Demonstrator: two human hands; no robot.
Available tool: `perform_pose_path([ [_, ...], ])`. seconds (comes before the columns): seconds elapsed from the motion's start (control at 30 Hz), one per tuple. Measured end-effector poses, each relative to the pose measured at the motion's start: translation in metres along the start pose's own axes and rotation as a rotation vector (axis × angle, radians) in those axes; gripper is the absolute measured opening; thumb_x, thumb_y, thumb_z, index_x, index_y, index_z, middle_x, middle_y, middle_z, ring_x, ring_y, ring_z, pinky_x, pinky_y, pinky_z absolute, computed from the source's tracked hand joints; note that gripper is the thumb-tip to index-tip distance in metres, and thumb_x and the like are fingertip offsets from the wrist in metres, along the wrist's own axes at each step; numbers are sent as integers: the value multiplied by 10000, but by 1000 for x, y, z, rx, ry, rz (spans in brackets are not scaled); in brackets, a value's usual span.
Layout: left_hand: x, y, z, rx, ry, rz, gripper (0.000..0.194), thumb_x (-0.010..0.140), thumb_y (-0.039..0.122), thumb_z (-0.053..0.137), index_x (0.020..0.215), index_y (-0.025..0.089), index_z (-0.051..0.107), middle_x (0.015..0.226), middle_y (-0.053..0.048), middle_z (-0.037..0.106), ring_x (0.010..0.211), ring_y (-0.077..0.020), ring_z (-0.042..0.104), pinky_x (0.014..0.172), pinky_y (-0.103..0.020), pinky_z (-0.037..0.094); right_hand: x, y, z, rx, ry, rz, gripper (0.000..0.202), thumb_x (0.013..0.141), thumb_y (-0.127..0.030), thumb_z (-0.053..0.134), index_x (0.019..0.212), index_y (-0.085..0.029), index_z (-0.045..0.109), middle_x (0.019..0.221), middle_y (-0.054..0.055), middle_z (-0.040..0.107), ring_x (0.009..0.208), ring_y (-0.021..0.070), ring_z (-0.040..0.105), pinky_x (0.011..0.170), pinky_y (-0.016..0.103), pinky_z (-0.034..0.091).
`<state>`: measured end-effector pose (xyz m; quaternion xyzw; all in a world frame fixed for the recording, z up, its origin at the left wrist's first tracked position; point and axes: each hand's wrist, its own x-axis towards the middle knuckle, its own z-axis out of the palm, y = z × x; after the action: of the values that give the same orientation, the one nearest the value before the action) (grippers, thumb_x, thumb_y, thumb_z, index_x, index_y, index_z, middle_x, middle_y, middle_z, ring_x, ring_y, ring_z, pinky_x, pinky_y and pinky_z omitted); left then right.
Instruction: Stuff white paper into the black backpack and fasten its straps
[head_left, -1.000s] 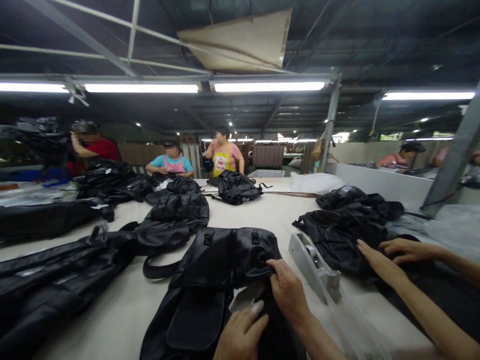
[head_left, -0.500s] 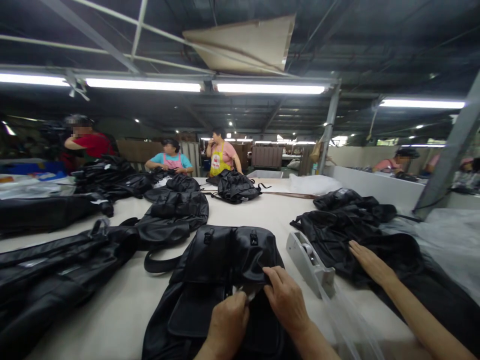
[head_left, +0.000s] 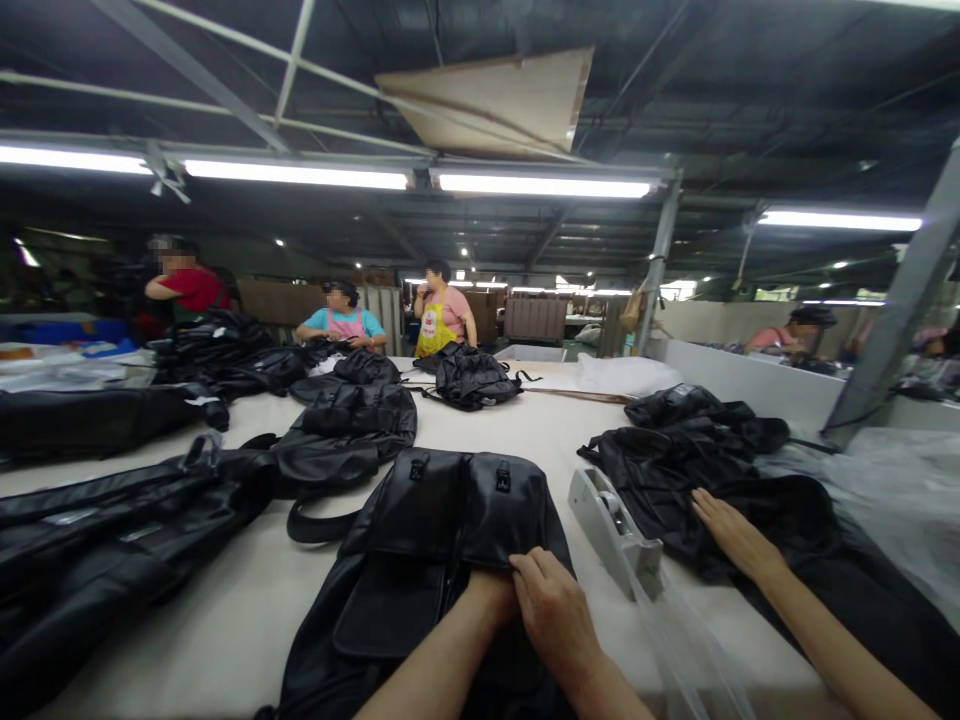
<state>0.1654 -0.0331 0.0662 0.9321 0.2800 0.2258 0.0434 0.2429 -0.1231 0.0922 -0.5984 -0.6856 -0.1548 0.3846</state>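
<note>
A black backpack (head_left: 427, 510) with two buckled front pockets lies on the pale table in front of me. My left hand (head_left: 492, 596) is pushed into the opening of its right pocket (head_left: 501, 500), so the fingers are hidden. The pocket's edge is pinched between the thumb and fingers of my right hand (head_left: 553, 608). Close to the right of the backpack stands a grey tape dispenser (head_left: 611, 530). A flat black flap (head_left: 390, 605) lies beside my left forearm.
A co-worker's hand (head_left: 731, 530) rests on black bags (head_left: 675, 470) at the right. Clear plastic (head_left: 900, 490) is heaped beyond it. More black backpacks (head_left: 356, 420) lie left and ahead on the table (head_left: 517, 430). Several people stand or sit farther back.
My left hand has gone from the pocket opening, where it held something whitish, to inside the pocket. My right hand has shifted slightly down and left along the edge.
</note>
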Motion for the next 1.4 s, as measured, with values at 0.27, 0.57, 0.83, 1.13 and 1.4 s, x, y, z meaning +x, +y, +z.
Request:
perform_pose_path([
  [0.27, -59, 3, -11, -22, -158, 51, 516, 773, 61, 414, 1273, 155, 501, 1186, -132, 608, 1089, -271, 568, 943, -405, 463, -13, 13, 6, 35, -166, 170, 156, 886, -181, 468, 995, -263, 545, 967, 22, 535, 893, 212, 503, 785, 399, 438],
  [0.57, -77, 8, -65, -121, -156, -241, 287, 861, 193, 355, 865, 187, 642, 869, -63, 674, 836, -233, 623, 751, -371, 487, -7, -7, 10, -4, 18, -162, 286, 852, -102, 480, 1108, -219, 531, 885, 25, 579, 787, 183, 517, 687, 332, 415],
  [0.83, -50, -17, -42, -263, -173, -359, 513, 804, 237, 415, 1310, 175, 471, 1307, -64, 533, 1208, -216, 482, 1045, -375, 377, -10, 19, 44, -112, -135, 96, 384, 771, 2, 462, 1076, -175, 613, 1044, 57, 643, 974, 226, 589, 840, 389, 488],
  [1.13, -15, -4, -1, -248, -210, -306, 566, 827, 276, 400, 1369, 116, 392, 1317, -154, 500, 1192, -328, 463, 1010, -522, 367, -1, 17, -68, 374, 31, 36, 296, 889, -424, 455, 1036, -271, 661, 925, 35, 695, 834, 172, 666, 645, 241, 574],
  [1.4, -54, 6, -29, -438, -135, -245, 377, 828, 253, 491, 1193, 227, 578, 1201, -26, 608, 1128, -199, 533, 1012, -353, 414, 16, 203, -164, -252, 54, -55, 637, 888, -567, 103, 846, -321, 689, 890, -35, 682, 971, 131, 610, 842, 292, 482],
])
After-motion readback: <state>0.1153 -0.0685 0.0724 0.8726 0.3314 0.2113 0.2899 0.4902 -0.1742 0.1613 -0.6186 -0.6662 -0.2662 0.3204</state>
